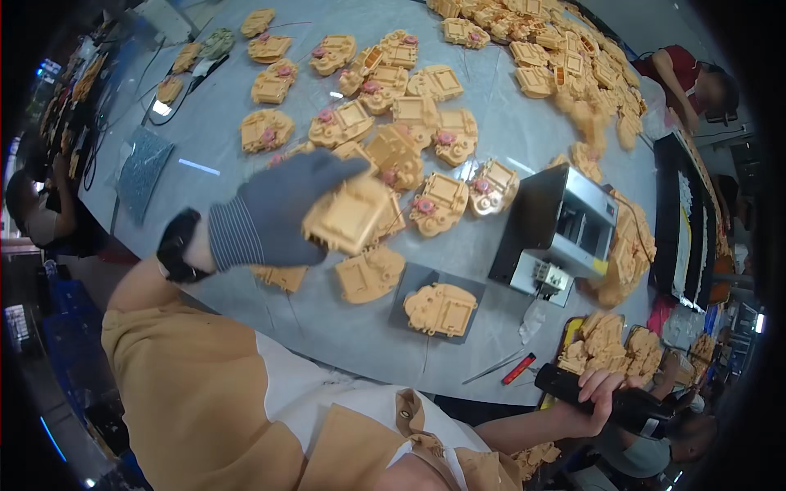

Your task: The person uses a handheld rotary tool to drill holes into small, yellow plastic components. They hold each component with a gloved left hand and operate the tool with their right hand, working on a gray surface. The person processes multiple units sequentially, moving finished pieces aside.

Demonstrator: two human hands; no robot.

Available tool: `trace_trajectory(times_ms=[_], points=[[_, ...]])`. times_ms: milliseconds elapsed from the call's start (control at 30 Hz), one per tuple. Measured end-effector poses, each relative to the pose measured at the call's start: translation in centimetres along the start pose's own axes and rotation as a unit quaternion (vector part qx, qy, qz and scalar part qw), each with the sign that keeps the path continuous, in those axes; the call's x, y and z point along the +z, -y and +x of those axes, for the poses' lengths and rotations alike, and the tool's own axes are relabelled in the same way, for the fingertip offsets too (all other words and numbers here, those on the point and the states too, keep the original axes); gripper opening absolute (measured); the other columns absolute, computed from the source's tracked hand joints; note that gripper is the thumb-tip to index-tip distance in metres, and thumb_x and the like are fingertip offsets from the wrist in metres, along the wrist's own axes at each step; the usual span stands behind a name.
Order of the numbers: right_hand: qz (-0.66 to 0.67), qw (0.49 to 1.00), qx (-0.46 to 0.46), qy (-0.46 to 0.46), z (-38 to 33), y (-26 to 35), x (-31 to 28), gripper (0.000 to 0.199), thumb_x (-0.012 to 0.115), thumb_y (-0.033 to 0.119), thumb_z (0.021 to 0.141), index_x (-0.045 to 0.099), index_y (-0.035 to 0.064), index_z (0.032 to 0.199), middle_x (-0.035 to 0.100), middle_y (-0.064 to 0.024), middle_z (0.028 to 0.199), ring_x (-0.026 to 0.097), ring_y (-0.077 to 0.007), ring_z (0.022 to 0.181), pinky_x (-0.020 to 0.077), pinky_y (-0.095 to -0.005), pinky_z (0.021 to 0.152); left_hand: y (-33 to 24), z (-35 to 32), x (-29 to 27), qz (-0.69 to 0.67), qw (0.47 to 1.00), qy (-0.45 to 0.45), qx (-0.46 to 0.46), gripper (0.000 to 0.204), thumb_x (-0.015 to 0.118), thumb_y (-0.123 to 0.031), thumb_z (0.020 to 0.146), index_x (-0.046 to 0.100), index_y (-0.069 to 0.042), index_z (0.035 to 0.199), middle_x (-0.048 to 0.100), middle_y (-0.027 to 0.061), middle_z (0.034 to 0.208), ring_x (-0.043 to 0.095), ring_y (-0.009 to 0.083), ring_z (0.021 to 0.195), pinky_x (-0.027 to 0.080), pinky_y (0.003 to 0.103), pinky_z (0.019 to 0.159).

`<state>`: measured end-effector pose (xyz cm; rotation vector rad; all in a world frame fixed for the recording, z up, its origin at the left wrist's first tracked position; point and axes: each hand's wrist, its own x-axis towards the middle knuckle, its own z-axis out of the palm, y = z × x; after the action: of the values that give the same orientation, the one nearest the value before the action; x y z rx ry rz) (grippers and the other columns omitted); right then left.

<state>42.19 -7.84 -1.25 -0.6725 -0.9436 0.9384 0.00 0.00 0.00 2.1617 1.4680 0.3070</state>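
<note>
My left hand [278, 211], in a grey glove with a striped cuff, is raised over the table and grips a tan plastic housing part [350, 214]. A black watch [176, 245] sits on that wrist. My right hand [599, 391], bare, is low at the table's near right edge, closed around a black handheld tool [610, 401]. Another tan housing [441, 309] lies on a dark grey mat [409, 282] between the two hands. Several more tan housings [370, 274] lie just below the held part.
Many tan housings with pink centres [389, 114] cover the grey table [524, 139], heaped at the far right [573, 65]. A grey box-shaped machine [565, 229] stands right of centre. Tweezers [491, 368] and a red-black tool [519, 368] lie near the front edge. Other people [696, 82] sit around.
</note>
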Motion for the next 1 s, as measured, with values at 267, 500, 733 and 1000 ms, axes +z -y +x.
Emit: trace_trajectory(times_ms=[267,500,733,1000], points=[[-0.023,0.997,-0.071,-0.023,-11.7,3.7,-0.2,0.044,0.054,0.007,0.077,0.037,0.0017,0.117,0.037,-0.0015,0.067,0.038,-0.0109,0.06,0.0338,-0.0264,0.066,-4.8,-13.7,18.5,0.013,0.986,-0.12,-0.118,0.076,0.069,-0.022,0.064,0.038,-0.007,0.132,0.05,0.0166,0.11,0.051,0.0334,0.095,0.044,0.042,0.081],[0.082,0.987,-0.009,-0.135,-15.6,2.6,4.4,0.015,0.057,0.007,0.073,0.044,-0.0003,0.075,0.044,-0.0086,0.058,0.042,-0.0156,0.048,0.0355,-0.0246,0.053,-3.5,-15.0,18.5,0.168,0.973,-0.118,-0.106,0.074,0.066,-0.039,0.07,0.039,-0.004,0.129,0.052,0.0174,0.107,0.053,0.0321,0.1,0.046,0.042,0.08],[-0.036,0.996,0.039,-0.072,-15.2,0.5,-1.4,0.024,0.046,0.024,0.078,0.043,0.0067,0.062,0.038,-0.003,0.063,0.041,-0.0171,0.066,0.0392,-0.0354,0.082,-1.7,-12.1,19.5,0.066,0.985,-0.151,0.05,0.083,0.071,-0.047,0.065,0.041,-0.005,0.13,0.052,0.0181,0.111,0.051,0.0329,0.101,0.044,0.041,0.084],[-0.011,0.998,-0.048,-0.046,-12.2,4.2,3.1,0.048,0.051,0.007,0.071,0.037,0.0007,0.117,0.039,-0.0031,0.063,0.041,-0.0124,0.051,0.0392,-0.0287,0.057,-3.9,-12.9,20.6,0.078,0.971,-0.179,-0.138,0.075,0.072,-0.045,0.066,0.046,-0.015,0.129,0.048,0.0173,0.119,0.05,0.0343,0.103,0.043,0.042,0.086]])
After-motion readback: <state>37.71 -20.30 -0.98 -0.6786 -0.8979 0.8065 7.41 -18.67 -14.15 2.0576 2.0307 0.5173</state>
